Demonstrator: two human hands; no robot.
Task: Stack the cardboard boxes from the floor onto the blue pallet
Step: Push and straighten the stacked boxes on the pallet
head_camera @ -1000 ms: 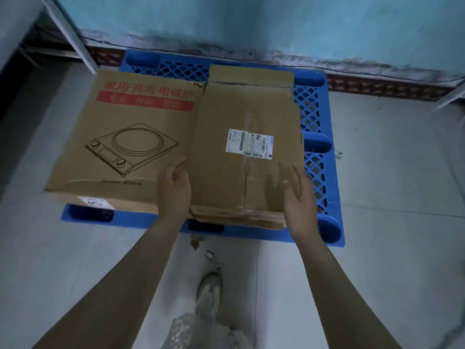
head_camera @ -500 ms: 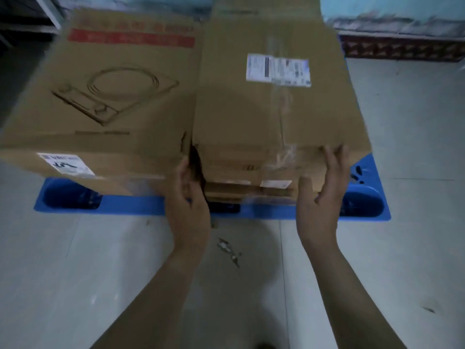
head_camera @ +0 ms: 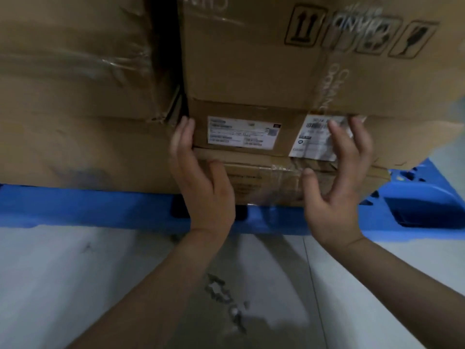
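Observation:
A stack of flat cardboard boxes (head_camera: 251, 79) fills the upper right of the view and rests on the blue pallet (head_camera: 88, 205). A larger cardboard box (head_camera: 75, 109) sits beside the stack on the left. My left hand (head_camera: 198, 177) lies flat against the stack's front left corner, fingers straight. My right hand (head_camera: 337, 180) is spread over the front face near a white shipping label (head_camera: 317, 137), fingertips touching the cardboard. Neither hand closes around anything.
Grey floor (head_camera: 75, 285) lies in front of the pallet, with a small patch of debris (head_camera: 224, 298) between my forearms. The pallet's right corner (head_camera: 422, 200) sticks out past the stack.
The view has dropped much closer to the boxes' front faces. Both hands stay at the front of the right stack; the right hand has moved inward onto the labelled face.

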